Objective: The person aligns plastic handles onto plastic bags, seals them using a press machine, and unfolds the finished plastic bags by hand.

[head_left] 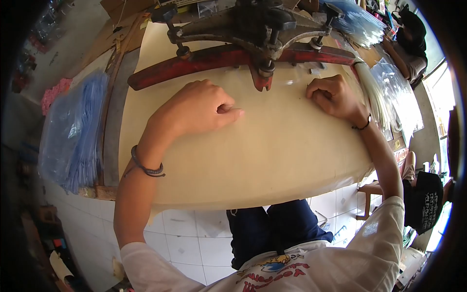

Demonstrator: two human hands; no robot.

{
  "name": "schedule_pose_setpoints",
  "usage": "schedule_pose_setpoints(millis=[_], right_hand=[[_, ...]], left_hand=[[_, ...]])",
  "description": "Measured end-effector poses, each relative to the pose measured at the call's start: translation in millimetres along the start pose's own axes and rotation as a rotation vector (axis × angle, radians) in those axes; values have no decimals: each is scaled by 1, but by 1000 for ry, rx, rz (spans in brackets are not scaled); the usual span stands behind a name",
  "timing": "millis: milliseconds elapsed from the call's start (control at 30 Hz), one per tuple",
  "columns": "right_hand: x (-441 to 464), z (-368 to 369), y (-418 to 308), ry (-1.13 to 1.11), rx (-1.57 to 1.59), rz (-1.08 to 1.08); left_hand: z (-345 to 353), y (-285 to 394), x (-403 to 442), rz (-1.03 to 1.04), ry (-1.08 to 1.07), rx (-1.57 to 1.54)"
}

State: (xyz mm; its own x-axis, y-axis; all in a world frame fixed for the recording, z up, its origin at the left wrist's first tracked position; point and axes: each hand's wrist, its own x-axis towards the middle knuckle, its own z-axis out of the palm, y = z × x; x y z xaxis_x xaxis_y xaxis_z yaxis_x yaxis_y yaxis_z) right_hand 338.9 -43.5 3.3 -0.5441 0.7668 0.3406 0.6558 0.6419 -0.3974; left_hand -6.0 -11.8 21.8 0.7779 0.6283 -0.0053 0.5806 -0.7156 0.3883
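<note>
A tan sheet [253,155] covers the work table in front of me. My left hand [206,108] rests on it in a loose fist, thumb pointing right, with nothing visible in it. Farther right, my right hand [335,99] is also closed on the sheet, its fingers curled under and no object showing. Beyond both hands stands a metal machine frame [214,28] with dark knobs and bolts. Its long red bar [194,62] spans the sheet, and a notched red tip sticks out toward me between my hands. Neither hand touches the bar.
Stacked clear bluish plastic sheets [75,129] lie at the left table edge. More clear plastic [357,24] and pale strips [372,92] lie at the right. A small metallic piece [315,71] sits near the bar. Another person [411,41] is at upper right, and a person in a black cap [425,202] at lower right.
</note>
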Motion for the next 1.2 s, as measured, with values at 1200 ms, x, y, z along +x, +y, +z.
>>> schedule_pose_setpoints(millis=[1200], right_hand=[[-7, -5, 8, 73, -99, -98]], left_hand=[[-25, 23, -16, -35, -242, -95]])
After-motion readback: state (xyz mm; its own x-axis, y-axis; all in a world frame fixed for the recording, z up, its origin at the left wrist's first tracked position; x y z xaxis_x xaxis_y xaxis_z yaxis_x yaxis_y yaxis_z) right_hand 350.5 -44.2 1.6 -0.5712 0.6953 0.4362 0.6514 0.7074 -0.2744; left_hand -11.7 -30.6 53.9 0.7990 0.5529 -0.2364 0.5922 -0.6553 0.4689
